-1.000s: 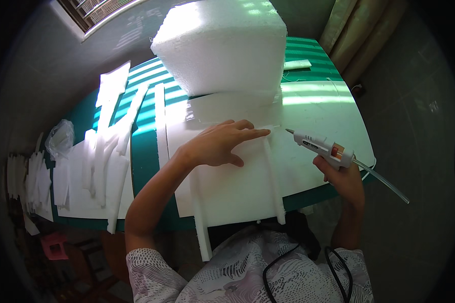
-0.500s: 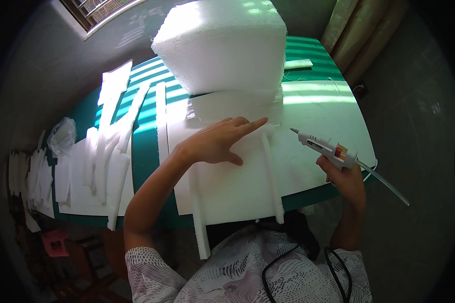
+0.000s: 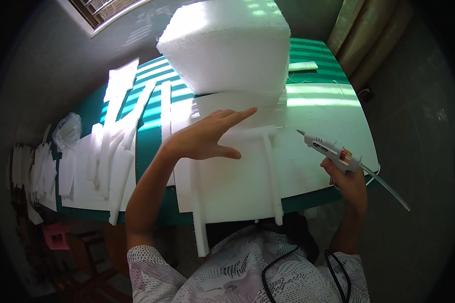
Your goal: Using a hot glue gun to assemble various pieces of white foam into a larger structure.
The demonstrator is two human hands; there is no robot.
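My left hand [image 3: 207,137] lies flat, fingers apart, on a short white foam strip [image 3: 247,133] that crosses the top of a large white foam sheet [image 3: 237,182]. Two long foam strips [image 3: 270,177] run down the sheet toward me. My right hand [image 3: 350,183] grips a white hot glue gun [image 3: 331,149] off to the right of the sheet, its nozzle pointing left and a glue stick jutting from its back. A big white foam block [image 3: 227,45] stands just beyond the sheet.
The green striped table [image 3: 151,136] carries many cut foam strips and sheets [image 3: 108,151] on its left side, plus a clear plastic bag [image 3: 67,130]. A small foam scrap [image 3: 303,65] lies at the far right. A black cable hangs over my chest. A pink stool [image 3: 55,235] stands below left.
My right hand has drawn the glue gun away to the right and down from the foam. My left hand has flattened and pressed onto the short cross strip.
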